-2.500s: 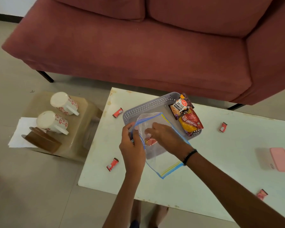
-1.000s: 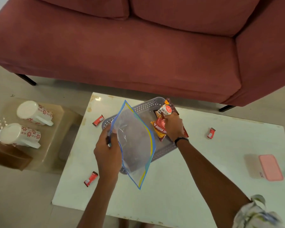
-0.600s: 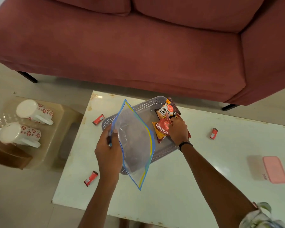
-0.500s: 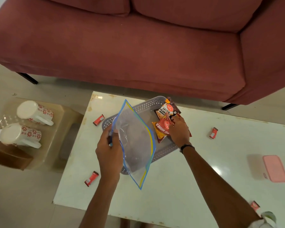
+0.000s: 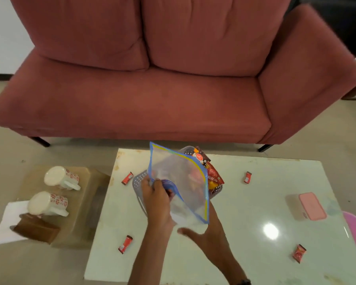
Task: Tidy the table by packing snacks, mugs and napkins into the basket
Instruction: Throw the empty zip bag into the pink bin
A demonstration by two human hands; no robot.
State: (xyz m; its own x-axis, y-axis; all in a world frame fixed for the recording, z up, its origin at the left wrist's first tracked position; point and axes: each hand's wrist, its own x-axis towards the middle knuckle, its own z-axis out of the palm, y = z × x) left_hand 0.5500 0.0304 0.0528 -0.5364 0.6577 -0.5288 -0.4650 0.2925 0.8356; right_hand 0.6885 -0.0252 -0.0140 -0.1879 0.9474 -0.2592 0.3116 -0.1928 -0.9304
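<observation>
**Snack bagging in hand; mugs and napkins not yet packed**

The left hand [image 5: 155, 197] pinches the mouth edge of a clear, limp zip bag [image 5: 179, 182] with blue and yellow seal strips, held above the perforated grey plastic basket [image 5: 137, 181]. The right hand [image 5: 203, 231] is spread flat beneath the bag's lower corner, its grip empty. Glossy snack packets [image 5: 211, 173] lie in the basket. Judged step: bagging snacks. Next move calls for collecting the small red wrapped sweets [image 5: 125, 244] scattered on the glossy white table [image 5: 245, 243]. Two ceramic floral mugs [image 5: 49, 203] wait on the side stool.
</observation>
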